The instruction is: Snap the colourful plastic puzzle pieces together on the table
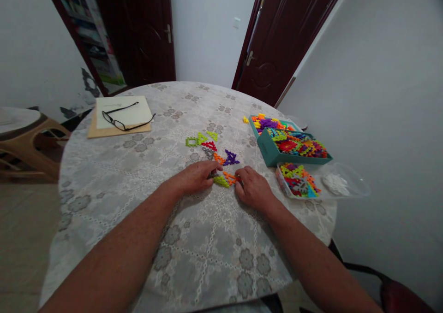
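Note:
Flat toothed plastic building pieces lie on the table in front of me. My left hand (199, 177) rests at their left, fingers pinched at the edge of a lime-green piece (220, 180); its fingertips partly hide what is between them. From the right, my right hand (254, 186) has thumb and fingers closed on an orange triangular piece (229, 178), which lies against the lime-green one. Just beyond are another orange piece (218, 158), a purple star-like piece (230, 157), a grey piece (208, 153), a red triangle (209, 145) and a green square frame (191, 141).
Green box parts (268, 149) filled with colourful pieces stand at the right. Nearer is a clear plastic container (282, 184) with more pieces, its lid side holding white bits (335, 184). Black-framed glasses (119, 125) lie on papers (145, 105) at the left. A patterned cloth (204, 239) covers the round table.

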Available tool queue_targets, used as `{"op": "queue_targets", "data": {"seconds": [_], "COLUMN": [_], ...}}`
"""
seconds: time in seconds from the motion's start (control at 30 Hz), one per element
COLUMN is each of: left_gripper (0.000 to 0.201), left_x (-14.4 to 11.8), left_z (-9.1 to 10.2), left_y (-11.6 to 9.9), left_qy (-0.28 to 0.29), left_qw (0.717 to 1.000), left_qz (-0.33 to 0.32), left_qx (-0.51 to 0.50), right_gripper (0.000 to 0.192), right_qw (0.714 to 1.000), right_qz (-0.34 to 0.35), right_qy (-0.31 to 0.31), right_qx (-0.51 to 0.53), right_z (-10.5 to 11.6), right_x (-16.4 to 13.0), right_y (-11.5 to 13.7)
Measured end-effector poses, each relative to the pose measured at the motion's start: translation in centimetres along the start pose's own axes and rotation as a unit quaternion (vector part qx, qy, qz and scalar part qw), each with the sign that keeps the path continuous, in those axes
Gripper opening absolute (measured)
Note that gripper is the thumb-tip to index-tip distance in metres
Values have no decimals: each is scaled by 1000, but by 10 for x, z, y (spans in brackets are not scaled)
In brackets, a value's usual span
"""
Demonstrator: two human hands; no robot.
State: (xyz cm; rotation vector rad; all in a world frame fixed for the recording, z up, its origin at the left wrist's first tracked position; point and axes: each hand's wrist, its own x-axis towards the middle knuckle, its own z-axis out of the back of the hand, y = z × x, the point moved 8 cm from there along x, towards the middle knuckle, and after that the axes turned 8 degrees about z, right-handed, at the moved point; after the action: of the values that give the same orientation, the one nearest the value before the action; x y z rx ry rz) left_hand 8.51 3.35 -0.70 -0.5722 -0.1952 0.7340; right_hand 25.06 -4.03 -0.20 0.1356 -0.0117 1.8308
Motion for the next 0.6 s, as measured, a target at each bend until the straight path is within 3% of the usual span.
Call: {"op": "queue_targets", "data": {"seconds": [0.23,0.5,0.6], "left_gripper": [44,68,53], "left_x": [-3,0,0], "left_z": [2,-2,-2], "left_y": [-9,2,1], "left_qy": [18,9,8], "left_qw": [1000,1000,1000], "left_qz": [-3,7,-7], "left_qx": [6,-18,-6], "right_gripper": [21,21,19], "right_qw": [998,997,993], "right_qz": [51,67,101], "right_qy": [-12,-34,-33], "right_qx": [47,31,52], "right_z": [-11,-13,-15], "right_x": [2,6,7], "right_y": [-6,3,13]}}
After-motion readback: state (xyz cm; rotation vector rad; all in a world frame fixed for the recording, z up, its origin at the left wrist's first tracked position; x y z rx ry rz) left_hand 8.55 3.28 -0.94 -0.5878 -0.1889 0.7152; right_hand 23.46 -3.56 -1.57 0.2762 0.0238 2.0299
